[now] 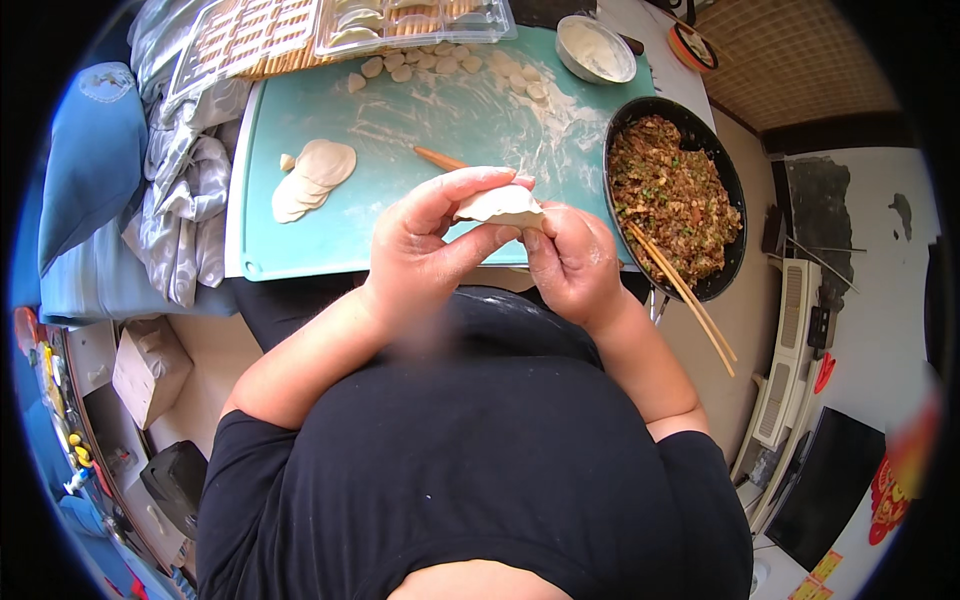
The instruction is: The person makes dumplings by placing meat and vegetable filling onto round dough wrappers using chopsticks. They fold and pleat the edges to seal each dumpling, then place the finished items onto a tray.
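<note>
A white folded dumpling (pixel 503 205) with a wavy edge is held up between my two hands, above the near edge of the green mat. My left hand (pixel 425 225) grips its left part with thumb below and fingers above. At its right end, my right hand (pixel 572 255) pinches the dough between thumb and finger. Behind my hands a wooden rolling pin (pixel 438 157) lies on the mat, mostly hidden. Left of them is a stack of round dough wrappers (pixel 315 178). To the right, a black pan (pixel 741 235) holds chopped filling (pixel 675 185), with wooden chopsticks (pixel 690 292) across its rim.
The floury green mat (pixel 385 225) covers the table. Several small dough pieces (pixel 425 62) lie along its far side. A clear tray (pixel 410 42) with some dumplings stands at the back, and a bowl of flour (pixel 595 50) at the far right. Grey cloth (pixel 200 190) hangs beside the left edge.
</note>
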`<state>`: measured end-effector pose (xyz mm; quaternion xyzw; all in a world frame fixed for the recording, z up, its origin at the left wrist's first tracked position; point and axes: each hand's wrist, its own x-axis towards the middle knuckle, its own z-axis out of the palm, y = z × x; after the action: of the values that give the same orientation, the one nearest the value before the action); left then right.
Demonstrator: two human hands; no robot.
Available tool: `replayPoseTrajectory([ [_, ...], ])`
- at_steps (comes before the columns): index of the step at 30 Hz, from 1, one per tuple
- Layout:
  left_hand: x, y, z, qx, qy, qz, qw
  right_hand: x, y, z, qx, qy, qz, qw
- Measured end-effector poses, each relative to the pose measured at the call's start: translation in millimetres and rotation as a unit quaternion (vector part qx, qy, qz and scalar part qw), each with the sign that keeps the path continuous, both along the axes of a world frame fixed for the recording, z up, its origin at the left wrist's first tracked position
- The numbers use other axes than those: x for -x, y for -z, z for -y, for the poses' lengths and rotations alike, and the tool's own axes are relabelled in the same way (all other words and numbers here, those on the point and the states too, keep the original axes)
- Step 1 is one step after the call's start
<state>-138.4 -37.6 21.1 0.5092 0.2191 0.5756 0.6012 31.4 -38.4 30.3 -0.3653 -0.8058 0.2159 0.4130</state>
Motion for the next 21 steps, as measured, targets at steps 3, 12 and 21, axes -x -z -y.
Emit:
replayPoseTrajectory([
  [3, 1.1, -2.2, -2.8, -0.068, -0.041, -0.055, 0.995, -2.9, -1.3, -1.7, -0.02, -0.02, -0.017, 0.999],
  [12, 2.4, -5.0, -4.7, -0.126, -0.101, -0.191, 0.968, -0.4, -49.8, -5.5, -0.191, -0.003, 0.033, 0.981],
  [21, 4.4, -8.4, -3.4, -0.18, -0.125, -0.24, 0.946, 1.9, -47.8, -5.4, -0.182, 0.01, 0.047, 0.982],
])
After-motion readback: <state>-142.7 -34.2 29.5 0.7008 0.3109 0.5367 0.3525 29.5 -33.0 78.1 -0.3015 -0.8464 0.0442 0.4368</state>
